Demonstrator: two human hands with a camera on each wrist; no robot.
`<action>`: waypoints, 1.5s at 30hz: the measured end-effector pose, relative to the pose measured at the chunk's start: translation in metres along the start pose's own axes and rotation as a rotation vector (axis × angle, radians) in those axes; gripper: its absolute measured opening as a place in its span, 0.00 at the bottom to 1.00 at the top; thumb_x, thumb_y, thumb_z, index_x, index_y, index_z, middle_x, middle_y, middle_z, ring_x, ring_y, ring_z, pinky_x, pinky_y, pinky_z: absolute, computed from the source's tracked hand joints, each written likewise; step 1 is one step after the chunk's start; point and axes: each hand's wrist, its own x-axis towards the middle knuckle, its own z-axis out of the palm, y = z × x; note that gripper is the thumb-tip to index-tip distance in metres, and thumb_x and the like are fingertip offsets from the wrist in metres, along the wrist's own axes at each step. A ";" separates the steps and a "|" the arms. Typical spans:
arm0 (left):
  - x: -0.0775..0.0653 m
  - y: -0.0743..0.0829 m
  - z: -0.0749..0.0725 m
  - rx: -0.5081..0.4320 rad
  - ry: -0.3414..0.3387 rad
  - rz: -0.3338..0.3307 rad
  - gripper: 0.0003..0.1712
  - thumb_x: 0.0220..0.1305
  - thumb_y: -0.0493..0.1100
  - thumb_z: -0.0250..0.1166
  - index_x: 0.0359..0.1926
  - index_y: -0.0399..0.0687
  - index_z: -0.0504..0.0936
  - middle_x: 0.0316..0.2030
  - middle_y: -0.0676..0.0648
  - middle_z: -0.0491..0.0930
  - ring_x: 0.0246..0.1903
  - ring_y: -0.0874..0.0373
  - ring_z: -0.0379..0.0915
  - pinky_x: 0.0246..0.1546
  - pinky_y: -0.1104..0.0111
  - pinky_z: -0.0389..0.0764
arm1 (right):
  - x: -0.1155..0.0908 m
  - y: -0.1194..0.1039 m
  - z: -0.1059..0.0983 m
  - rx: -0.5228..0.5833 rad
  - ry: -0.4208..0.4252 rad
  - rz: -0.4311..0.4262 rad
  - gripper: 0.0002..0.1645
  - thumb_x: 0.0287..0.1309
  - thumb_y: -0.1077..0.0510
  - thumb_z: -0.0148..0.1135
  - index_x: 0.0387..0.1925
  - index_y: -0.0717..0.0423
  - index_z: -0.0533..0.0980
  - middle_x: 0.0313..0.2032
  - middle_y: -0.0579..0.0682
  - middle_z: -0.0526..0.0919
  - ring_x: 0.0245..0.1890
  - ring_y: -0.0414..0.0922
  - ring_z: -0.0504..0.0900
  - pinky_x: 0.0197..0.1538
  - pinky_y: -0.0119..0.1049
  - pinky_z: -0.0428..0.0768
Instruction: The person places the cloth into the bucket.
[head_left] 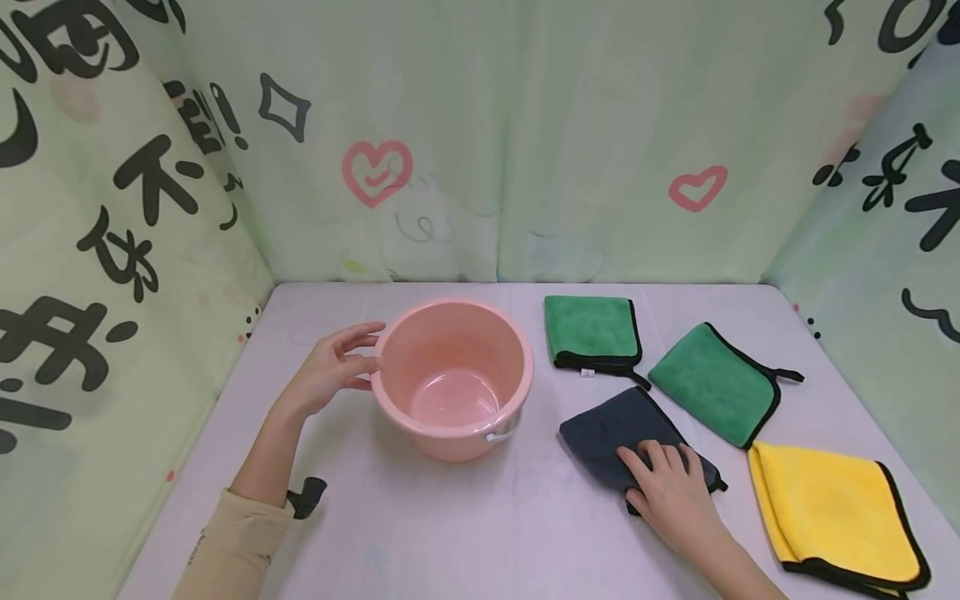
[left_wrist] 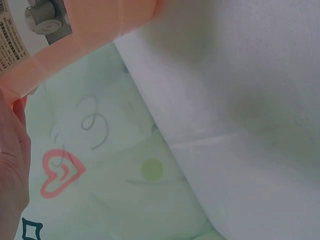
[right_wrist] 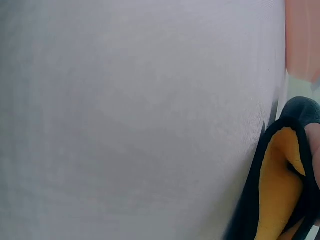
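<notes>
A pink bucket [head_left: 453,446] stands upright on the table, its white handle hanging at the lower right. My left hand [head_left: 330,371] touches the bucket's left outer side near the rim, fingers loosely bent. In the left wrist view, a printed label [left_wrist: 30,32] shows on the bucket wall, with part of the hand [left_wrist: 12,160] beside it. My right hand [head_left: 671,500] grips the near part of a folded dark blue towel [head_left: 611,429]. In the right wrist view, the towel's black-bound edge is lifted, showing a yellow inner side [right_wrist: 280,185]; most of the hand is out of that view.
Two folded green towels, one at the back [head_left: 590,327] and one farther right [head_left: 712,383], lie beyond the dark one. A folded yellow towel [head_left: 840,508] lies at the right front. Printed curtains [head_left: 600,142] enclose the pale table [head_left: 420,533] on the back and both sides.
</notes>
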 end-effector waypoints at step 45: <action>0.000 -0.001 -0.002 0.024 0.005 -0.030 0.31 0.58 0.38 0.62 0.62 0.43 0.64 0.56 0.37 0.68 0.38 0.54 0.78 0.35 0.58 0.81 | 0.171 -0.034 -0.125 0.079 0.637 -0.380 0.30 0.40 0.61 0.71 0.48 0.56 0.70 0.41 0.64 0.69 0.36 0.61 0.67 0.43 0.58 0.63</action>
